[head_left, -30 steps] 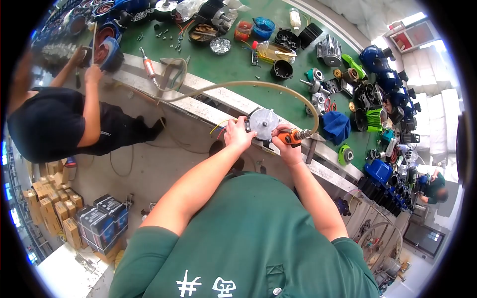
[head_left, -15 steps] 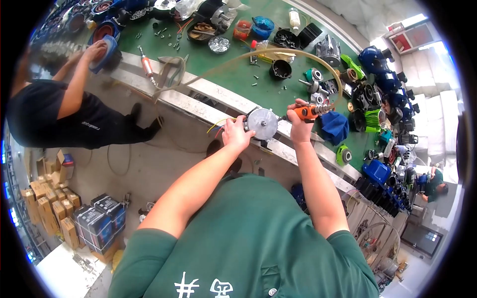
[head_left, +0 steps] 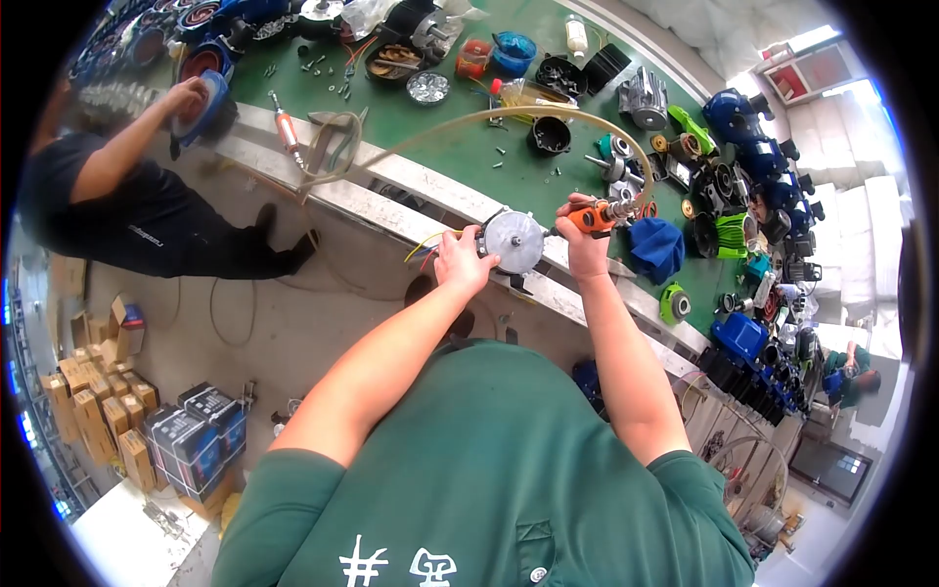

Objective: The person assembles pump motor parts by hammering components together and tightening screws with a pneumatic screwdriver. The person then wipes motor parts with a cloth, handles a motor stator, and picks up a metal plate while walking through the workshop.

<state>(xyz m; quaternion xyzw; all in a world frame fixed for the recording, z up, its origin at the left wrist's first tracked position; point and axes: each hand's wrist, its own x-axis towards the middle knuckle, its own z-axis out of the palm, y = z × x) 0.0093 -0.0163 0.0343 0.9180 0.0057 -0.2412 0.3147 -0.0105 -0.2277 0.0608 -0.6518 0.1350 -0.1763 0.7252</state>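
At the front edge of the bench, my left hand (head_left: 464, 260) grips the left rim of a round grey metal motor part (head_left: 514, 243), its thumb on the face. Red and yellow wires (head_left: 423, 247) stick out beside those fingers. My right hand (head_left: 583, 239) is wrapped round an orange air screwdriver (head_left: 593, 218), whose tip points left at the right side of the motor part. Whether the tip touches a screw there is too small to tell. A pale air hose (head_left: 548, 110) loops from the tool's back end across the bench.
Beside the right hand lies a blue cloth (head_left: 657, 248). Motor housings (head_left: 738, 147) and green parts crowd the right side. A second orange-handled air tool (head_left: 286, 129) rests on the bench rail (head_left: 391, 207). At left a co-worker (head_left: 117, 196) handles a blue housing.
The motor part and both my hands have shifted very slightly left in view, still in the same grip. The co-worker's arm at left has moved, with the hand still at the blue housing.
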